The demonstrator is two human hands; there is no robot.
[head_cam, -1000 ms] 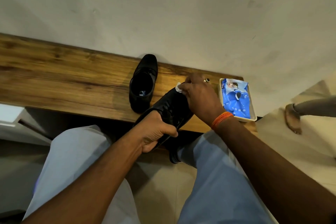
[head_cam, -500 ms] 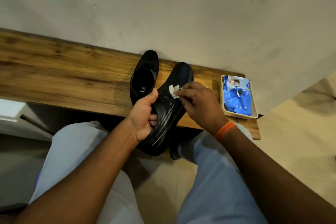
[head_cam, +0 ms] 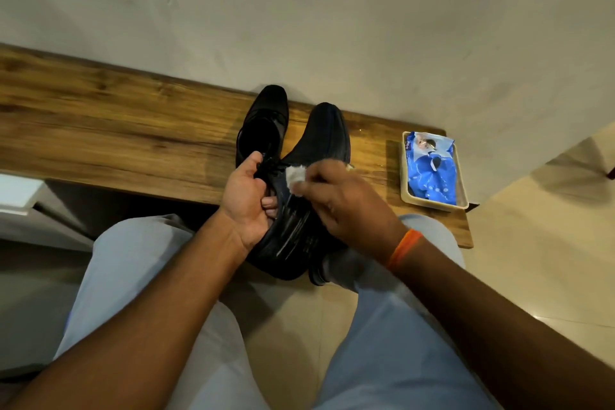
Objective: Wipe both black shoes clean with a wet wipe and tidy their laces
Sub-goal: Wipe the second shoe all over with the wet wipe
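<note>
between the right fingertips (head_cam: pixel 301 188): a small wadded white wet wipe (head_cam: pixel 294 174), pinched and pressed on the held black shoe (head_cam: pixel 299 210). contact is on the side of the upper, just right of the laces (head_cam: pixel 269 164). right hand (head_cam: pixel 346 206) is blurred, so exact finger placement beyond the pinch is unclear. orange band (head_cam: pixel 404 248) on that wrist.

left hand (head_cam: pixel 248 203) is wrapped around the same shoe from its left side. thumb up by the laces, fingers curled under and closed on the shoe, two fingertips showing past the palm. wet streaks run along the leather below the wipe, toward the near end of the shoe.

held shoe is up off the bench (head_cam: pixel 100 130), over the gap between bench edge and lap. one end points at the wall (head_cam: pixel 299 10), the other hangs toward the knees. cannot tell whether the far end touches the wood.

just beyond the left thumb: second black shoe (head_cam: pixel 264 123) sitting on the bench, opening up, toe toward the wall. beside the held shoe, looks slightly apart at the far ends.

well right of the right hand: blue wet wipe pack (head_cam: pixel 431 170) lying in a cream tray (head_cam: pixel 407 196) at the right end of the bench.

below the hands: light blue trousers (head_cam: pixel 139 276), both forearms reaching in, tiled floor (head_cam: pixel 299 309) between the legs.
</note>
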